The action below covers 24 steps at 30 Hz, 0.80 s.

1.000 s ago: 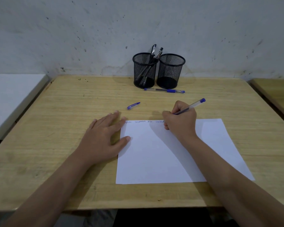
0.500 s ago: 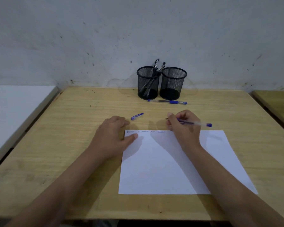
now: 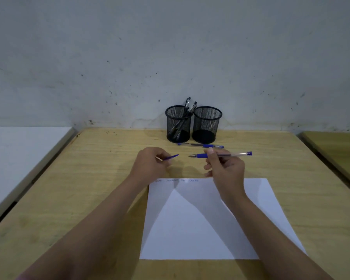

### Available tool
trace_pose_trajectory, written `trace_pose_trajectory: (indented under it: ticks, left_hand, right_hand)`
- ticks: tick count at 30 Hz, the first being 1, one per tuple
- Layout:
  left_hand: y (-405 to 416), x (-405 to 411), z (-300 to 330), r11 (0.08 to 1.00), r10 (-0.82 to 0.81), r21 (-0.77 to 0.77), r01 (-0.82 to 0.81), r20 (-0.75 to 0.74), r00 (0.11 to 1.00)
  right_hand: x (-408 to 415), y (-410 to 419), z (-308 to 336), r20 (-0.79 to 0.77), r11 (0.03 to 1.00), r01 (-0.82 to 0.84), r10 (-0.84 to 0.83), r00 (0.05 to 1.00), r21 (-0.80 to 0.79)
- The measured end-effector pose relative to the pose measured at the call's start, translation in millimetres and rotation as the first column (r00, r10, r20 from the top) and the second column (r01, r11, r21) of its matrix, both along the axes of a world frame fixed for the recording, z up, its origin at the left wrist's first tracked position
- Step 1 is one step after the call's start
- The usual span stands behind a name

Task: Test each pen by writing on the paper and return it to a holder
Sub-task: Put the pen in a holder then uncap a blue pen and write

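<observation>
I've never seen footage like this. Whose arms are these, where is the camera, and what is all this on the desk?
No machine here: a person wears a wide-angle camera on the head, looking forward and down, so you see their own two arms.

The right hand holds a blue pen level above the wooden desk, tip pointing left. The left hand pinches the small blue pen cap.

Below the hands lies a white sheet of paper with a line of small writing along its top edge. At the back stand two black mesh holders: the left holder has pens in it, and I see none in the right holder. Another blue pen lies on the desk before them.
</observation>
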State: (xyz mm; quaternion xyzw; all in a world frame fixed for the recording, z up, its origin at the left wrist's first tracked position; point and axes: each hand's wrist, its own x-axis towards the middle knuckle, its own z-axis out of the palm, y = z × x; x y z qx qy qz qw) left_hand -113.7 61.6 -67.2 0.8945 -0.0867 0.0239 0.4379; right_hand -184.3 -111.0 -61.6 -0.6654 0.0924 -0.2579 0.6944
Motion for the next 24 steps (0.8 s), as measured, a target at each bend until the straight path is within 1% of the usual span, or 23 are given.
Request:
trace_pose_trajectory:
  ticks: [2, 4, 7, 12, 16, 21, 24]
  left_hand:
    - [-2.3, -9.3, 10.4, 0.990, -0.034, -0.134, 0.032, -0.012, 0.999]
    - [-3.6, -18.1, 20.2, 0.971, -0.069, -0.233, 0.063, -0.018, 0.997]
    - [-5.0, -29.0, 33.7, 0.947, -0.107, -0.303, 0.105, 0.011, 0.994]
    - [-9.3, -44.4, 47.7, 0.940, -0.171, -0.288, 0.183, 0.066, 0.983]
    - [-9.3, -53.9, 56.9, 0.924, -0.172, -0.314, 0.218, 0.169, 0.971]
    - [-6.4, -62.1, 64.2, 0.918, -0.174, -0.291, 0.270, 0.314, 0.933]
    - [-5.0, -62.6, 65.8, 0.922, -0.168, -0.272, 0.275, 0.360, 0.918]
  right_hand:
    - [-2.0, 2.5, 3.5, 0.013, 1.000, -0.017, 0.017, 1.000, -0.003]
    - [-4.6, 4.6, 6.2, 0.030, 1.000, -0.024, 0.024, 0.999, 0.000]
    - [-8.9, 8.1, 10.9, 0.062, 0.999, -0.035, 0.037, 0.997, -0.023]
    - [-15.0, 12.9, 19.6, 0.099, 0.994, -0.091, 0.097, 0.990, -0.061]
    - [-18.3, 13.0, 28.8, 0.150, 0.988, -0.151, 0.152, 0.977, -0.022]
    - [-24.3, 16.4, 39.4, 0.218, 0.982, -0.189, 0.187, 0.958, -0.008]
    - [-25.3, 19.5, 43.1, 0.212, 0.976, -0.210, 0.196, 0.957, 0.047]
